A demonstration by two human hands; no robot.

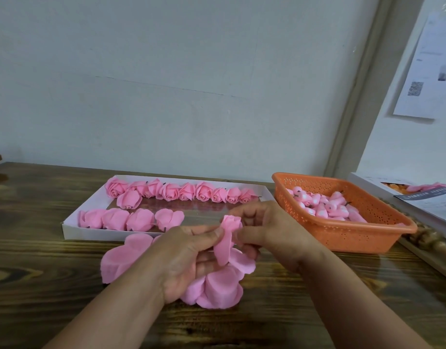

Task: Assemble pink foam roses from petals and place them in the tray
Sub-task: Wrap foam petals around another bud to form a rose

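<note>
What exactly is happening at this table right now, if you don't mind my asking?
A person is building a pink foam rose by hand. The left hand and the right hand together hold a small rose bud with a petal being wrapped around it, above a stack of loose petals on the wooden table. Finished roses already lie in rows in the white tray. An orange basket to the right holds more buds.
</note>
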